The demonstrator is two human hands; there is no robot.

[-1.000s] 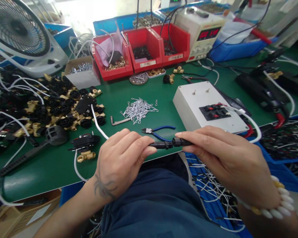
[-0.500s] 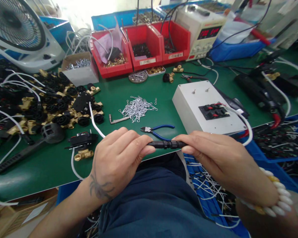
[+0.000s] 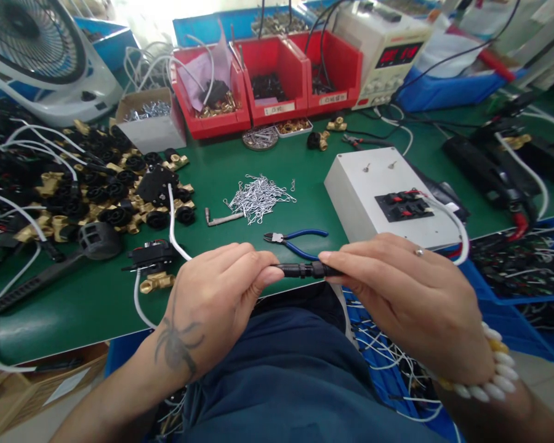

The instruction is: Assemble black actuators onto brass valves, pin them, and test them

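Note:
Between my two hands runs a black cable connector (image 3: 303, 270), held level over the table's front edge. My left hand (image 3: 216, 295) pinches its left end between thumb and fingers. On the other end my right hand (image 3: 401, 301) is closed, thumb under and fingers on top. A white cable (image 3: 173, 227) leads from a black valve actuator (image 3: 156, 184) toward my left hand, where it goes out of sight. Just behind the connector lie blue-handled cutting pliers (image 3: 298, 240). A grey box (image 3: 364, 197) with a black and red terminal block (image 3: 404, 204) stands beyond my right hand.
Silver clips (image 3: 261, 198) lie in a pile mid-table, beside an L-shaped metal tool (image 3: 224, 218). Brass valves (image 3: 55, 227) and a black mallet (image 3: 96, 243) crowd the left. Red bins (image 3: 277, 111), a power supply (image 3: 373, 74) and a fan (image 3: 74, 104) line the back.
Both hands still grip the connector. My right fingers have shifted slightly left along it, and the right wrist has turned a little. The whole view has shifted slightly.

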